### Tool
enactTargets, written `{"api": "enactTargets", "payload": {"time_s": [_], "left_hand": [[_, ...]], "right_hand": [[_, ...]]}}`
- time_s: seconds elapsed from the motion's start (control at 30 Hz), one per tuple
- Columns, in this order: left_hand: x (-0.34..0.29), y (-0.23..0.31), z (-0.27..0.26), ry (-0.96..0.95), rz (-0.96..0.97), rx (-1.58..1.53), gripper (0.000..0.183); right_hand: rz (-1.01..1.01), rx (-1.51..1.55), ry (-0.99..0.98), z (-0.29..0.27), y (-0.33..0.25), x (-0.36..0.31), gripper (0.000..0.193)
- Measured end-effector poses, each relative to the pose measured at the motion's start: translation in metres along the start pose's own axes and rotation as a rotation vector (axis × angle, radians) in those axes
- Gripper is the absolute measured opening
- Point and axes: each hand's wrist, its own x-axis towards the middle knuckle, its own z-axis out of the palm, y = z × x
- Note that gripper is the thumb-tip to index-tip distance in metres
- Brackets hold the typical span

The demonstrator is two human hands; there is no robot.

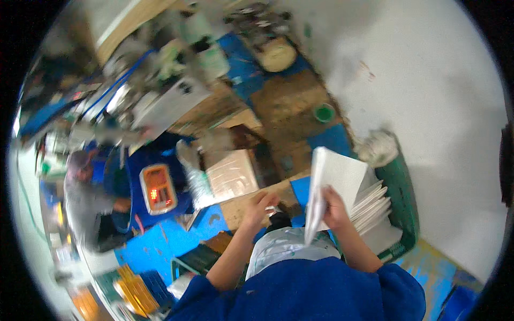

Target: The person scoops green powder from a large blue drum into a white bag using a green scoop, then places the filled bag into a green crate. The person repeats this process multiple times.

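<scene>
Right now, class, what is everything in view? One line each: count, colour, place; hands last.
Flat papery bundle: one, white, right of centre
Plastic crate: one, green, right
Thin flat pieces: several, white, in crate
Boxy red-display device: one, orange-white, left
Round container: one, green, upper centre-right
Flat package: one, tan, centre-left
Person: one, grey top, far left
Clutter: uncounted, mixed, upper left
Left hand: one, bare, centre
Right hand: one, bare, holding bundle
</scene>
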Motion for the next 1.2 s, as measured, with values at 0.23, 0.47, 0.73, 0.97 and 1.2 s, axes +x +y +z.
{"api": "enactTargets", "payload": {"time_s": [0.23, 0.47, 0.73, 0.97, 1.2], "left_hand": [[-0.031, 0.008, -0.103, 0.330, -0.126, -0.731, 0.038], [0.060, 0.086, -0.246, 0.990, 0.533, 0.225, 0.043], [0.171, 0.106, -0.343, 0.852, 0.263, 0.015, 0.036], [0.143, 0.147, -0.334, 1.051, 0.671, 0.370, 0.042], [0.177, 0.112, -0.273, 0.129, -0.022, 1.442, 0.054]], "right_hand": [[0.168, -0.841, 0.054, 0.165, 0.184, 0.066, 0.036], [-0.495, -1.359, 0.124, 0.279, 0.214, 0.216, 0.048], [-0.309, -1.603, 0.517, 0.271, 0.221, 0.360, 0.044], [-0.289, -1.692, 0.539, 0.269, 0.221, 0.350, 0.038], [-0.541, -1.584, 0.252, 0.291, 0.243, 0.320, 0.031]]}}
